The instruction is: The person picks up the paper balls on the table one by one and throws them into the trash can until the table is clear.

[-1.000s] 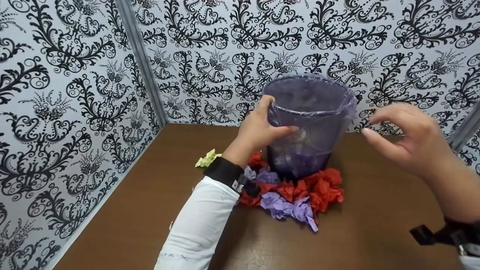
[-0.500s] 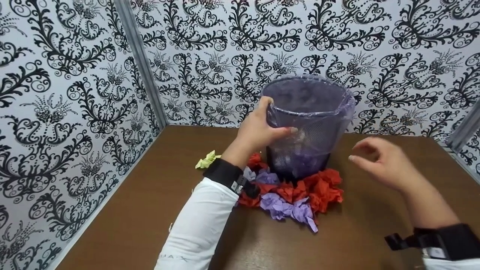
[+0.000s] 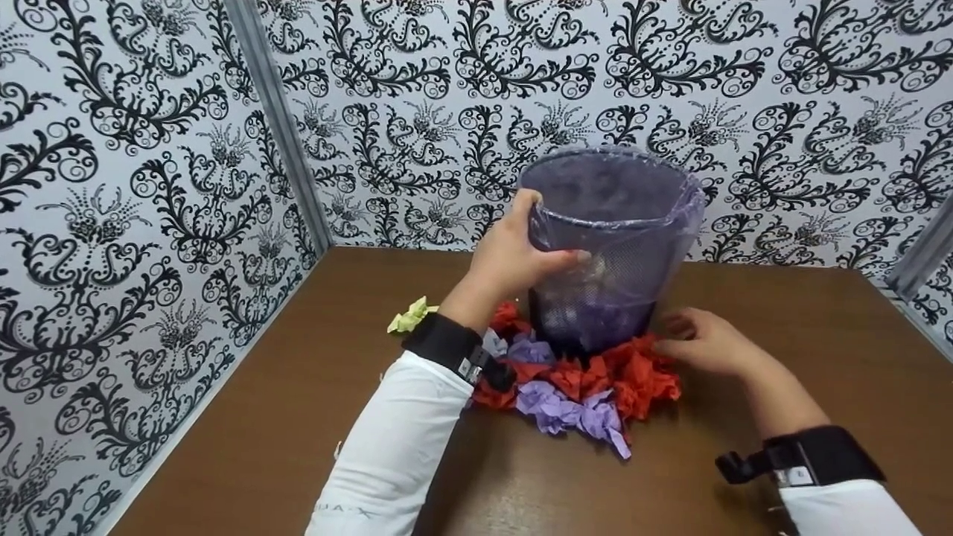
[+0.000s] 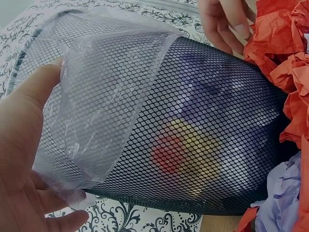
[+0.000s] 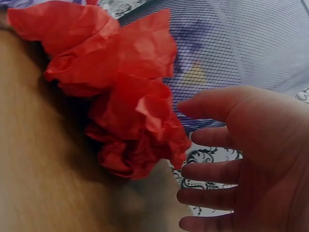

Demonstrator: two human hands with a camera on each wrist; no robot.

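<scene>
A dark mesh wastebasket (image 3: pixel 566 286) stands on the table, lined with a clear plastic bag (image 4: pixel 108 92) folded over its rim. My left hand (image 3: pixel 506 253) grips its left side near the rim, thumb across the front over the bag. Red, yellow and purple shapes show through the mesh in the left wrist view. Crumpled red paper (image 3: pixel 644 383) lies in front of the basket's base. Beside it, my right hand (image 3: pixel 711 344) holds nothing; in the right wrist view its fingers are spread apart, the thumb tip right by the red paper (image 5: pixel 133 111).
Crumpled purple papers (image 3: pixel 555 409) lie at the front of the pile, with a pale blue one (image 3: pixel 494 344) near the left wrist. A yellow-green crumpled paper (image 3: pixel 411 316) sits apart to the left. Patterned walls (image 3: pixel 417 134) border the brown table (image 3: pixel 298 417) at the back and left.
My right hand has come down and to the left, from beside the basket's rim to the red paper by its base. The left hand keeps its grip on the basket.
</scene>
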